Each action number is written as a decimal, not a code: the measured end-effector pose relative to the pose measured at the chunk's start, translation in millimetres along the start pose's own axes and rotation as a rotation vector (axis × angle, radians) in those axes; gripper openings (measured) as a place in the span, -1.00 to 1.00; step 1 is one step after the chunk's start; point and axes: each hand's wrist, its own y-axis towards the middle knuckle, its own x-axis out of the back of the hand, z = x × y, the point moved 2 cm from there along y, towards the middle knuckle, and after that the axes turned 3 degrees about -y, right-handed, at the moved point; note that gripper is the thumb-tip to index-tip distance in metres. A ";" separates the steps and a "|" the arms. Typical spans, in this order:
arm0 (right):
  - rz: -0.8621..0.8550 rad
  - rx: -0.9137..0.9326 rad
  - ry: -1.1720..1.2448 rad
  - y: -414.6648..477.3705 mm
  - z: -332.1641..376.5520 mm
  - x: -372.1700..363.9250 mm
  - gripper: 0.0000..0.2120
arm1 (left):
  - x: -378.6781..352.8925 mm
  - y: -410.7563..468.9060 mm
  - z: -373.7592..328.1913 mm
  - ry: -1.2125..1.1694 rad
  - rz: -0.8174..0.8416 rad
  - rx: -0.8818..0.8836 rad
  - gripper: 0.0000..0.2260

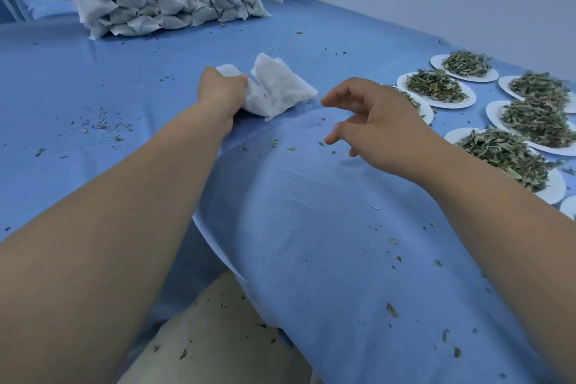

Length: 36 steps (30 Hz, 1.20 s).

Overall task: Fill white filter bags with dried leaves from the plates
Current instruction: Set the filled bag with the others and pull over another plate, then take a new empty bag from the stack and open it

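Table under a blue cloth (156,78). Far left: heaped stack of filled bags (162,0). Middle: a few empty white filter bags (280,87) resting on the cloth. To my right: white plates (402,79), each piled with dried leaves (436,86). Leaf crumbs (103,126) scattered on my side.

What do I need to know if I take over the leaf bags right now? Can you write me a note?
Left hand grips a few white filter bags that look empty, on the blue cloth.
Right hand is open, holding nothing, near the plates of dried leaves on the right.
Done: a big stack of filled bags at the back left.
Left: several plates are full; fill the bags in hand.
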 end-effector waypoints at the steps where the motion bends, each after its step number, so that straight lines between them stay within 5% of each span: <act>1: -0.002 -0.001 0.000 -2.7 -0.4 1.8 -0.66 | 3.8 -3.3 -0.7 0.095 -0.032 -0.049 -0.55; 7: -0.069 -0.008 -0.004 -20.3 -1.9 15.3 -0.67 | -8.0 -83.5 -14.0 0.518 -0.046 -0.540 -0.48; 15: -0.227 -0.026 -0.052 -65.1 -17.4 65.9 -0.74 | -93.3 -185.9 -31.3 0.474 0.300 -0.735 -0.54; 24: -0.381 -0.192 -0.232 -159.1 -66.5 162.3 -0.80 | -179.9 -304.0 -44.1 0.417 0.597 -0.826 -0.68; 28: -0.434 -0.403 -0.428 -207.1 -102.0 215.5 -0.83 | -192.5 -353.5 -37.5 0.481 0.584 -0.778 -0.79; 36: -0.287 -0.708 -0.537 -248.7 -162.4 249.4 -0.83 | -193.4 -375.0 -20.9 0.676 0.622 -0.587 -0.79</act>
